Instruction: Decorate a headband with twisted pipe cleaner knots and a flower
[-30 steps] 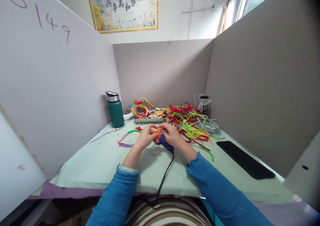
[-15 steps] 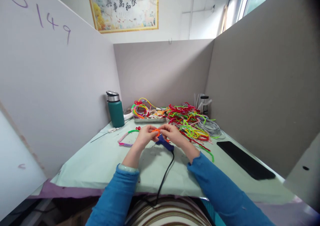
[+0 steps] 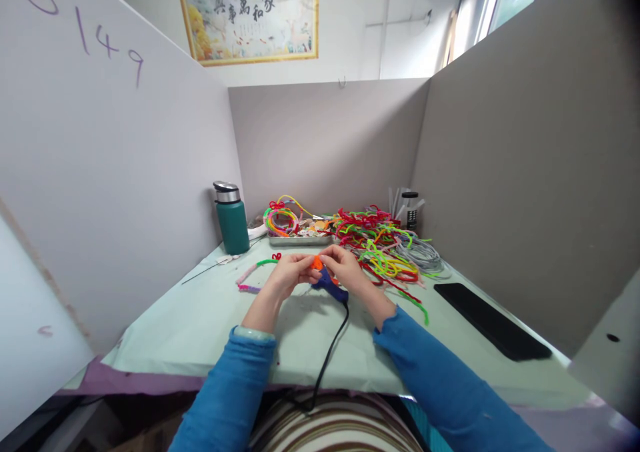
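Note:
Between my two hands, above the middle of the table, is a small bent orange pipe cleaner [image 3: 317, 263]. My left hand [image 3: 293, 272] pinches its left side, and my right hand [image 3: 343, 265] pinches it from the right. Just below them lies a dark blue glue gun [image 3: 332, 287], its front part hidden by my hands, with a black cord [image 3: 332, 345] running to the table's near edge. Left of my hands is a bent multicoloured pipe-cleaner strip [image 3: 245, 280] in green, pink and purple, partly covered by my left hand, with a red looped piece [image 3: 277, 257] by it.
A green bottle [image 3: 233, 224] stands at the back left. Behind my hands are a metal tray [image 3: 300, 241] of small pieces and a tangled heap of pipe cleaners [image 3: 373, 232]. A black flat object [image 3: 490, 320] lies at right. Grey partitions [image 3: 325, 145] enclose the table.
My left hand has turned slightly, its fingers lying more level and a little lower. The orange pipe cleaner shows more upright between my fingertips. The glue gun has not moved.

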The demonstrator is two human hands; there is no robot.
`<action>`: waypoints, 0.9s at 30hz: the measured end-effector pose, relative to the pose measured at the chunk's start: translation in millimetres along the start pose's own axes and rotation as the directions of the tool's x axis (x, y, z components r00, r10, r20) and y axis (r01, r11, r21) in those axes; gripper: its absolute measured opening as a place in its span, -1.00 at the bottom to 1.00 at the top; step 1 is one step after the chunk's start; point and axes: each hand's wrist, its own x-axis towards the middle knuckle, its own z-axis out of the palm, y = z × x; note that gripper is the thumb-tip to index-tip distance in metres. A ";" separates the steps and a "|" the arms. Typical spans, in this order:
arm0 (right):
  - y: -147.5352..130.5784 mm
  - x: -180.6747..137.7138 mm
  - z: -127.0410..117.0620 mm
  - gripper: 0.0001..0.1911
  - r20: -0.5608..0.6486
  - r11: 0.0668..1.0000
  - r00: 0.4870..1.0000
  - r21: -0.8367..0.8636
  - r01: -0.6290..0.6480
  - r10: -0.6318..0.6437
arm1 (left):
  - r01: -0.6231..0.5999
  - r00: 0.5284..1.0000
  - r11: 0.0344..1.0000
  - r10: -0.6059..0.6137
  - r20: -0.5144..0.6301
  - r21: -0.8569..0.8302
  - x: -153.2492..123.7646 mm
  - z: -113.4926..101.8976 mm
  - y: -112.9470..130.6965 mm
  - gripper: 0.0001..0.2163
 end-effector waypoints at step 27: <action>-7.6 -2.1 0.8 -0.75 0.048 0.992 0.996 0.099 -0.074 0.070 | -0.057 0.996 0.996 0.061 -0.068 0.065 1.7 0.0 -1.4 -0.71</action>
